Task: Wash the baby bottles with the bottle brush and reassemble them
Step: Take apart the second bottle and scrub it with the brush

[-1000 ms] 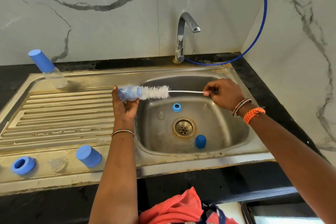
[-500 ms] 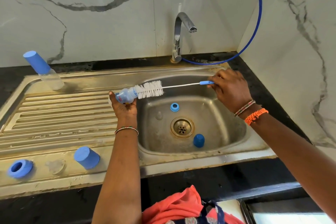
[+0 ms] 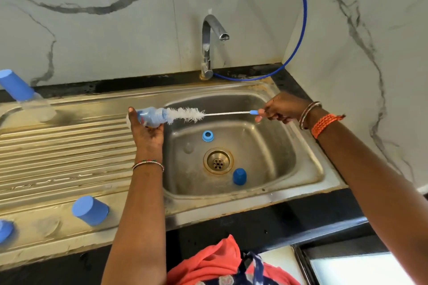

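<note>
Over the sink (image 3: 308, 176), the left hand (image 3: 148, 132) gripped the bottle (image 3: 150, 117) sideways, mouth toward the brush (image 3: 185, 115), whose handle the right hand (image 3: 281, 111) pinched, apparently for scrubbing inside.

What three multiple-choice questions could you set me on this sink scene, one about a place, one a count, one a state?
1. Where does the blue ring lie?
A. in the sink basin
B. on the drainboard ridges
C. on the faucet

2. How many blue parts lie in the sink basin?
A. none
B. two
C. five

3. What is the state of the faucet?
A. pouring a strong stream
B. no water seen running
C. broken off

Answers:
1 A, the ring sits just above the drain.
2 B, the ring and a blue cap only.
3 B, no stream falls below its spout, while the left hand holds the baby bottle and the right hand holds the bottle brush.
</note>
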The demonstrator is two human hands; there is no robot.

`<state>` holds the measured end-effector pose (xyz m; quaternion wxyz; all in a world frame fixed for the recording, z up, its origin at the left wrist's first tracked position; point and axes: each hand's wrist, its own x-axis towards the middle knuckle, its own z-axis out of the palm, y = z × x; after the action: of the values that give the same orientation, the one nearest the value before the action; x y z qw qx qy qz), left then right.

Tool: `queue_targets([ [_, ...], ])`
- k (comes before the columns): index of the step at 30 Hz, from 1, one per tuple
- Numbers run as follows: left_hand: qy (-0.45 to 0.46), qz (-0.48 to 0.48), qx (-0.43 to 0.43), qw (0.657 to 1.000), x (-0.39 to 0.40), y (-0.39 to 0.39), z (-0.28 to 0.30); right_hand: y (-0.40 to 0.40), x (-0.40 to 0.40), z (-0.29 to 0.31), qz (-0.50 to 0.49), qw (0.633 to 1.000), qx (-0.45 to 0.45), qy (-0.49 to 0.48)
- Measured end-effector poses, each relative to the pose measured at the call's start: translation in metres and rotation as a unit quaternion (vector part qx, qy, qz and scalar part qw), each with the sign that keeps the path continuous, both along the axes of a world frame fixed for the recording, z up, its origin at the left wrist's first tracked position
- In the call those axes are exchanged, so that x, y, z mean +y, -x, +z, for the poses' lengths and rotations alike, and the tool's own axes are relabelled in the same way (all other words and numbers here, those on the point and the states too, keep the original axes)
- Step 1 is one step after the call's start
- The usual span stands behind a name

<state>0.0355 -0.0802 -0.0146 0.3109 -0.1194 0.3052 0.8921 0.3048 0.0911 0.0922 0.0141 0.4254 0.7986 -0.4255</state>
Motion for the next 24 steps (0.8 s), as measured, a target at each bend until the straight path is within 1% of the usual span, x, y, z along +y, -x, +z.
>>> queue_targets([
  [1,0.004,0.000,-0.002,1.000,0.001,-0.001,-0.002,0.001,-0.003,-0.002,0.012,0.994,0.010,-0.104],
  [2,0.008,0.004,-0.006,1.000,0.001,-0.002,-0.003,0.003,-0.005,-0.006,0.024,0.980,0.030,-0.196],
  [3,0.003,0.007,-0.012,1.000,0.001,-0.003,-0.003,0.004,-0.008,-0.007,0.029,0.964,0.047,-0.260],
  [5,-0.004,0.024,-0.013,1.000,-0.002,-0.002,-0.003,0.005,-0.016,-0.005,0.063,0.945,0.073,-0.312],
  [7,-0.016,0.033,-0.016,0.999,-0.008,0.005,-0.004,0.009,-0.025,-0.001,0.110,0.936,0.088,-0.322],
  [8,-0.026,0.033,-0.020,0.999,-0.010,0.007,-0.004,0.010,-0.028,-0.001,0.109,0.929,0.089,-0.343],
  [9,-0.031,0.033,-0.024,0.999,-0.011,0.009,-0.004,0.012,-0.031,0.000,0.097,0.911,0.076,-0.395],
  [10,-0.034,0.034,-0.023,0.999,-0.011,0.009,-0.003,0.014,-0.033,0.000,0.077,0.879,0.051,-0.467],
  [11,-0.036,0.028,-0.023,0.999,-0.010,0.007,0.001,0.017,-0.033,-0.002,0.054,0.839,0.015,-0.542],
  [12,-0.026,0.024,-0.017,0.999,-0.008,0.003,0.006,0.020,-0.035,-0.003,0.027,0.801,-0.002,-0.599],
  [13,-0.024,0.026,-0.016,0.999,-0.006,-0.001,0.009,0.024,-0.039,-0.001,0.010,0.778,0.003,-0.628],
  [14,-0.033,0.028,-0.021,0.999,-0.004,-0.002,0.010,0.027,-0.043,0.001,-0.002,0.771,0.018,-0.637],
  [15,-0.042,0.028,-0.026,0.998,-0.003,-0.003,0.012,0.030,-0.046,0.005,-0.004,0.776,0.019,-0.630],
  [16,-0.038,0.029,-0.021,0.999,-0.004,-0.001,0.011,0.031,-0.048,0.010,0.006,0.803,-0.005,-0.597],
  [17,-0.024,0.030,-0.011,0.999,-0.005,0.002,0.007,0.030,-0.049,0.016,0.028,0.850,-0.044,-0.524],
  [18,-0.012,0.027,-0.002,1.000,-0.008,0.005,0.004,0.029,-0.047,0.022,0.050,0.915,-0.077,-0.394],
  [19,-0.007,0.024,0.007,1.000,-0.010,0.008,0.003,0.028,-0.044,0.027,0.076,0.972,-0.099,-0.200],
  [20,-0.014,0.024,0.014,1.000,-0.013,0.011,0.001,0.026,-0.040,0.029,0.093,0.991,-0.097,-0.003],
  [21,-0.028,0.029,0.015,0.999,-0.015,0.014,0.000,0.025,-0.037,0.026,0.094,0.985,-0.077,0.124],
  [22,-0.042,0.032,0.021,0.998,-0.016,0.017,0.000,0.025,-0.034,0.023,0.094,0.979,-0.060,0.170],
  [23,-0.047,0.035,0.023,0.998,-0.017,0.019,-0.002,0.026,-0.033,0.019,0.094,0.982,-0.049,0.156],
  [24,-0.045,0.036,0.018,0.998,-0.017,0.018,0.000,0.027,-0.035,0.016,0.097,0.989,-0.039,0.104],
])
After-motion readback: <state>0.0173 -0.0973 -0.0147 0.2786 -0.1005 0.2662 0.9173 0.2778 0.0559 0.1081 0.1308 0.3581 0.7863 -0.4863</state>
